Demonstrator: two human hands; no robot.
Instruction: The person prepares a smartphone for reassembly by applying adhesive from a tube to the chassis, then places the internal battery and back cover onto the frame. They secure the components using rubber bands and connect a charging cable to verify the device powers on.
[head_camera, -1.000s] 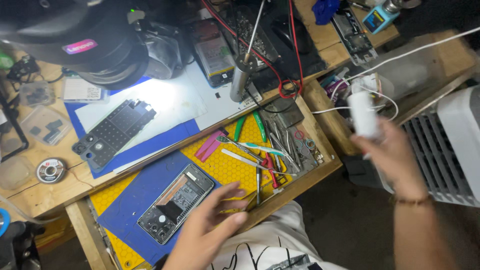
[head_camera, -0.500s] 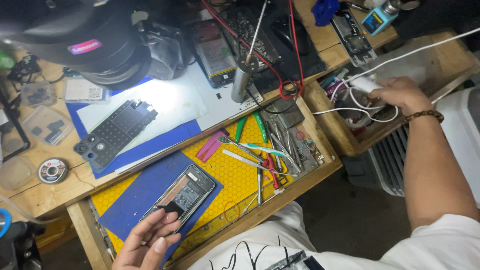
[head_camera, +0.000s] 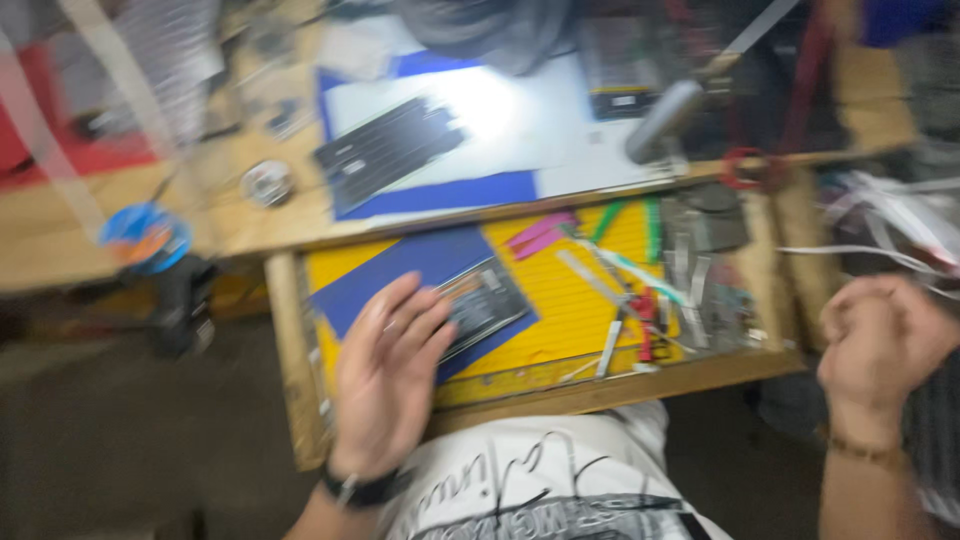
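Blurred view down at a cluttered bench (head_camera: 250, 235): the open left hand (head_camera: 385, 375) lies flat, fingers touching an opened phone (head_camera: 485, 300) on a blue mat (head_camera: 400, 270), while the right hand (head_camera: 880, 340) is curled into a fist beside white cables (head_camera: 890, 225).

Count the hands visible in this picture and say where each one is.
2. The left hand lies flat over the dark opened device in the yellow drawer tray. The right hand is curled beyond the tray's right edge.
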